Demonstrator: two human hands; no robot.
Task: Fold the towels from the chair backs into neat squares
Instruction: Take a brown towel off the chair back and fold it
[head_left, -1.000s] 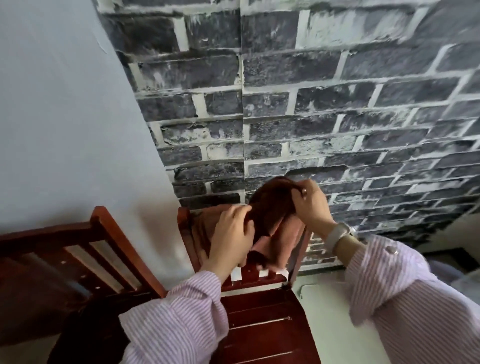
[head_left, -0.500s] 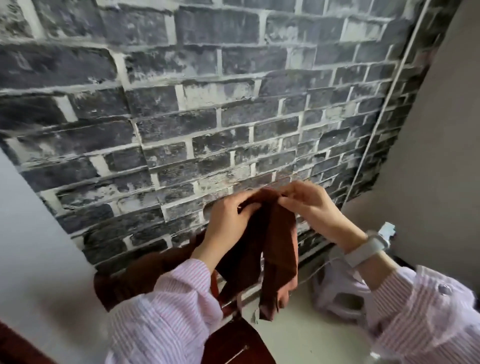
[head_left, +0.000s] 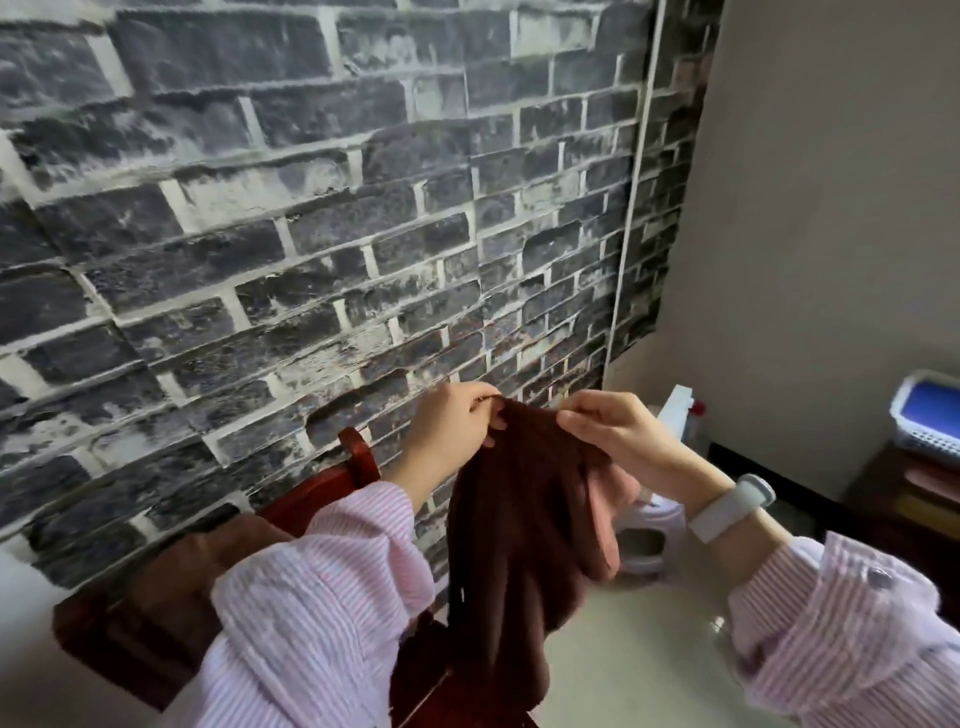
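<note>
Left hand: the left hand (head_left: 451, 422) pinched the top edge of the dark red towel (head_left: 511, 540), fingers curled over the hem.
Right hand: the right hand (head_left: 609, 423) pinched the same edge just beside it, thumb and forefinger closed on the cloth; a pale wristband (head_left: 730, 506) sat on that wrist.
Towel: it hung in the air from both grips, bunched and creased, with a lighter pink face (head_left: 605, 519) showing on its right side; it was clear of the chair back (head_left: 332, 480).
Step in hand: most likely finding the corners before the first fold.
How to do it well: the hands were too close together, so each should slide outward along the hem to a corner, letting the cloth drop flat and square before the edges are brought together.
Second towel: a brownish towel (head_left: 171, 587) lay draped over the chair at lower left, not yet folded.
Surroundings: brick-pattern wall (head_left: 260, 208) behind; a white basket (head_left: 930, 421) at far right.
</note>
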